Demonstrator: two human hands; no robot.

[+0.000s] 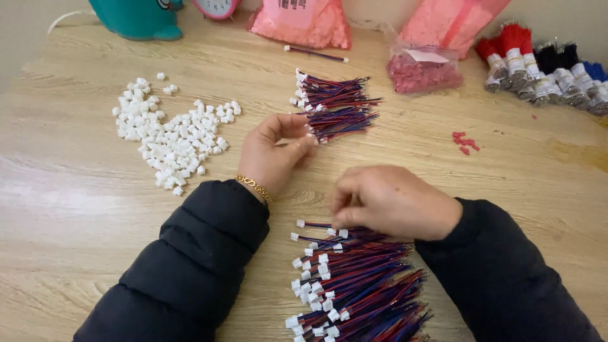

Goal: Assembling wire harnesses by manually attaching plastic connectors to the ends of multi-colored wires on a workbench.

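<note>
Clearly a sorting moment among red-and-blue leads

Left hand (273,154) sits mid-bench, its fingers (297,142) pinching the near end of a small fanned bundle of red-and-blue wires with white plug ends (335,104); right hand (392,201) rests knuckles-up on the top of a larger heap of the same red-and-blue wired plugs (358,285) at the near edge, fingers curled down and pressed together, though what they grip, if anything, is hidden; a scatter of loose small white plastic housings (171,130) lies toward the left side of the pale wood-grain bench (76,209); pink plastic bags (304,22) and red, black and blue wire bunches (544,69) line the far edge. In my judgement the near heap could tangle if a lead is tugged sideways; the pinched fan could splay and slip because the hold catches only its tips.
</note>
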